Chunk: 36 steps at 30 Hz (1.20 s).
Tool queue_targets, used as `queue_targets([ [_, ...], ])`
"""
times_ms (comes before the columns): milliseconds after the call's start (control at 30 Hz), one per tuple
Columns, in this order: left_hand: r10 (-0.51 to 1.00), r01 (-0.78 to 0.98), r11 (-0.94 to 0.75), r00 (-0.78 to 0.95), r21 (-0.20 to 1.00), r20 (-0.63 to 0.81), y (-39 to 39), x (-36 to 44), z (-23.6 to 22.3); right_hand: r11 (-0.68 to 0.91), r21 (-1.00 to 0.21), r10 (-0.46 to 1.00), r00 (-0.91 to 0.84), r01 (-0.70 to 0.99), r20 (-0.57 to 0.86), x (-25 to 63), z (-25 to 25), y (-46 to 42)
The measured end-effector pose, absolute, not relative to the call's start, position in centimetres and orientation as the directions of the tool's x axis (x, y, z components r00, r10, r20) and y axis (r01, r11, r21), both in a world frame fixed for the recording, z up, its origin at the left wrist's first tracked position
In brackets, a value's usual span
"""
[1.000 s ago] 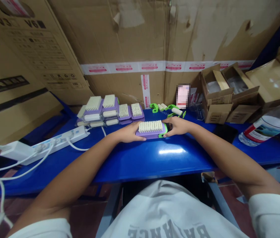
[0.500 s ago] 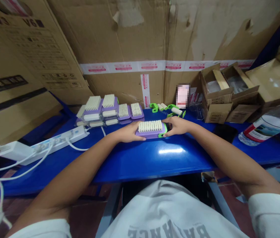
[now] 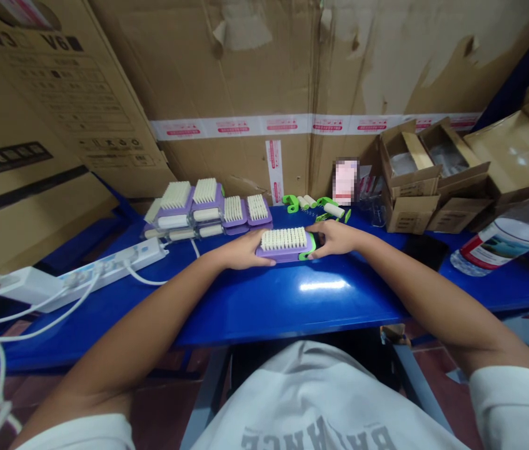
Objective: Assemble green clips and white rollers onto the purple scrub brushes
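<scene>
Head view: purple bristle brush (image 3: 283, 245) between left hand (image 3: 244, 250) and right hand (image 3: 334, 239), both grasping its ends.

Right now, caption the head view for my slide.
Both left hand and right hand grip a purple brush above a blue table.

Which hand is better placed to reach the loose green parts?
Right, probably: the right hand grips the green end of the brush, nearer most loose green parts. The left hand holds it farther off.
</scene>
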State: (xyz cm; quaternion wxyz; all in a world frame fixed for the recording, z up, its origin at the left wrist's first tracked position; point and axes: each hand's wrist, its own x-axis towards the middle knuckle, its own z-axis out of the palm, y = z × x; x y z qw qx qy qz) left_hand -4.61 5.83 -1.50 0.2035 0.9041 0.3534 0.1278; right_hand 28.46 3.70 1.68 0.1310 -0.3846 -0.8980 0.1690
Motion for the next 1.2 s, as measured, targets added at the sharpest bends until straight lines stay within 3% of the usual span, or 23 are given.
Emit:
queue_targets([
  [1200, 0.690, 0.580, -0.663, 0.719, 0.472, 0.086, 5.75, -4.51, -1.40, 0.638, -0.393, 0.745, -0.660, 0.662, 0.096, 28.35, 1.75, 3.68],
])
